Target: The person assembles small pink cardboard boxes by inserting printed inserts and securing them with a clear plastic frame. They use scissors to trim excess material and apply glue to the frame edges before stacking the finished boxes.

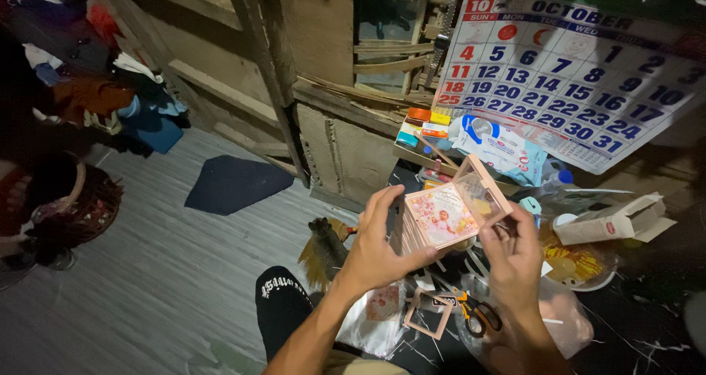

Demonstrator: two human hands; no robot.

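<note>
Item: pink photo frames (441, 217), stacked, frame centre. My left hand (379, 246) clamps the stack from nine o'clock; right hand (511, 254) pinches its three-o'clock corner. I'd keep edges flush, thumbs light.

This looks like a small, crowded room in a home. The walls are made of rough wooden boards (279, 59). A big wall calendar (566, 73) hangs on one side. Clothes (110, 95) lie in a heap in the corner, next to a woven basket (84, 206). The floor (147, 272) has grey striped covering with a dark mat (232, 182) on it. Scissors (478, 312), little boxes (426, 123) and plastic bags (500, 147) lie around on a dark counter (640, 331).
</note>
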